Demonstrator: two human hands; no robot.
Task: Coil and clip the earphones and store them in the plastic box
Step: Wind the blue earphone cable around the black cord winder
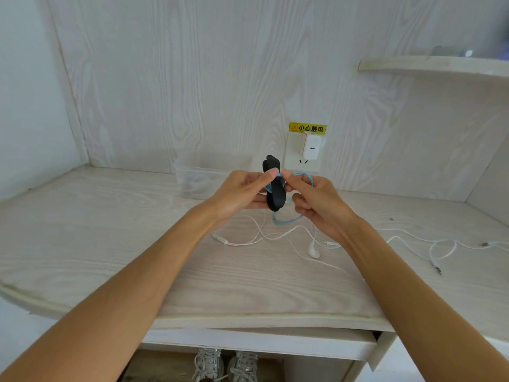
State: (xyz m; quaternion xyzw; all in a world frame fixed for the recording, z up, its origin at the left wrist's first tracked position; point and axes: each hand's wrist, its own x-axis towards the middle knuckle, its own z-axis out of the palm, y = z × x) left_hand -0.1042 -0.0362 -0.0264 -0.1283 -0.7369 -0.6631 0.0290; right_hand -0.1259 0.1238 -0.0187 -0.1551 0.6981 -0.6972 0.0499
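Observation:
Above the desk, my left hand (242, 193) and my right hand (316, 205) together hold a coil of light-blue earphone cable (286, 217). A black clip (274, 186) stands upright across the coil, between the two hands. My left thumb and fingers pinch the clip and the cable from the left. My right thumb and fingers pinch them from the right, and a blue loop hangs below. The clear plastic box (203, 177) stands against the back wall, left of the hands, with some cable inside.
White earphones (314, 250) lie tangled on the desk under my hands. A second white cable with a jack plug (438, 268) trails off to the right. A white charger (311, 146) sits in the wall socket. A shelf (429, 66) juts out upper right.

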